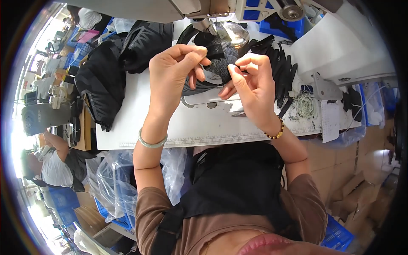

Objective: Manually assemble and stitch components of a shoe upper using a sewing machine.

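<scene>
My left hand (178,63) is raised over the sewing table, its thumb and forefinger pinched together. What lies in that pinch is too small to make out. My right hand (255,83) is also closed in a pinch, thumb against forefinger, at the edge of a dark grey and black textile piece (227,57). Whether its fingertips hold that cloth or something thin in front of it, I cannot tell. The cloth lies between both hands, below the sewing machine head (204,25), and the fingers partly cover it.
Black sewn pieces (102,80) are heaped on the left of the white table (204,123). Black strips (282,72) and tangled pale cord (305,105) lie at the right. A ruler strip (225,138) runs along the near edge. Another person (57,168) sits at far left.
</scene>
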A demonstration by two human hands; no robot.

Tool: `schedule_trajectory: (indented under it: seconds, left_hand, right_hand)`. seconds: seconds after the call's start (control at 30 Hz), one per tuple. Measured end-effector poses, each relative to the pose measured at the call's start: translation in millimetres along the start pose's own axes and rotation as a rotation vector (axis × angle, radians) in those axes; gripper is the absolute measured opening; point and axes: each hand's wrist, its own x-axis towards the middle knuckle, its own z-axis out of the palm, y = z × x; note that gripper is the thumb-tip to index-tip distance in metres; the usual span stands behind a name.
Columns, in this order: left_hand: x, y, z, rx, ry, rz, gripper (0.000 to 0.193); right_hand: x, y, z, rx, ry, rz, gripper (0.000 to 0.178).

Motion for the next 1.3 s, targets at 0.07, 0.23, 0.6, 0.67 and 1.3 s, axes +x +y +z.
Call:
schedule_trajectory:
  seconds: [0.07, 0.23, 0.6, 0.67, 1.3]
  left_hand:
    - [2.3, -3.5, 3.1, 0.014, 0.005, -0.013, 0.015]
    - [3.5, -5.6, 6.0, 0.058, 0.027, -0.049, 0.017]
    - [16.6, -2.4, -9.4, 0.276, -0.128, -0.125, 0.029]
    - [18.2, -2.6, -9.7, 0.234, -0.158, -0.168, 0.026]
    - [23.9, -1.3, -13.5, 0.117, -0.210, -0.239, 0.022]
  right_hand:
    - [-1.3, 4.3, -4.3, -0.197, -0.027, -0.088, 0.022]
    - [0.3, 10.6, -3.8, -0.423, -0.015, -0.234, 0.041]
    - [2.1, 13.6, -9.7, -0.597, -0.037, -0.314, 0.047]
    - [1.4, 12.4, -10.2, -0.596, -0.037, -0.306, 0.046]
    - [3.4, 12.6, -15.0, -0.563, -0.089, -0.289, 0.048]
